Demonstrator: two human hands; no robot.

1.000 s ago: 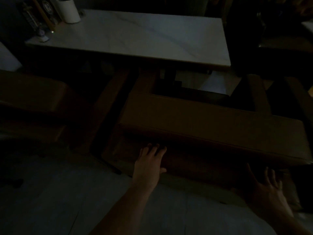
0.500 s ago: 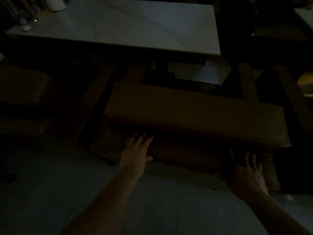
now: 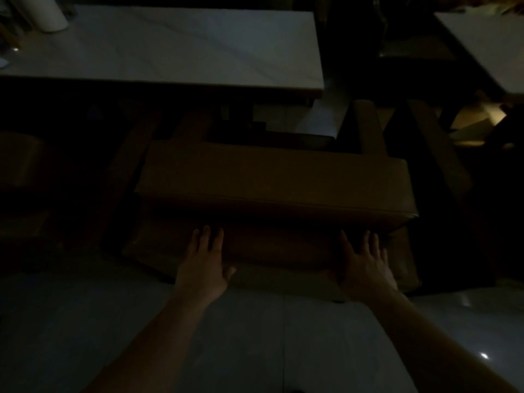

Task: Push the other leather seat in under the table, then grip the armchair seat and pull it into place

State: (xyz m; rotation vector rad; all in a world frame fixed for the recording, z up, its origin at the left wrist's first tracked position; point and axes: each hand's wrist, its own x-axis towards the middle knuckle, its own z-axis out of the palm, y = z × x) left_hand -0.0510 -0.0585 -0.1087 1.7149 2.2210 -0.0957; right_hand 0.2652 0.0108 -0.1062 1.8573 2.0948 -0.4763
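Observation:
The room is very dark. A brown padded bench (image 3: 272, 180) stands in front of me, its long cushioned top running left to right. My left hand (image 3: 204, 262) lies flat with straight fingers against the bench's near side, just under the cushion's edge. My right hand (image 3: 365, 265) is spread the same way against the near side, close to the bench's right end. Neither hand holds anything.
A white marble-look table (image 3: 175, 49) stands beyond the bench, with a white roll (image 3: 52, 15) at its far left. A second pale table (image 3: 487, 43) is at the right. Another brown seat (image 3: 19, 160) sits at the left. Pale floor tiles (image 3: 255, 350) lie under my arms.
My right hand has come up from the lower right onto the bench's near side. The view has shifted so that the bench sits more centred, and my left hand stays on it.

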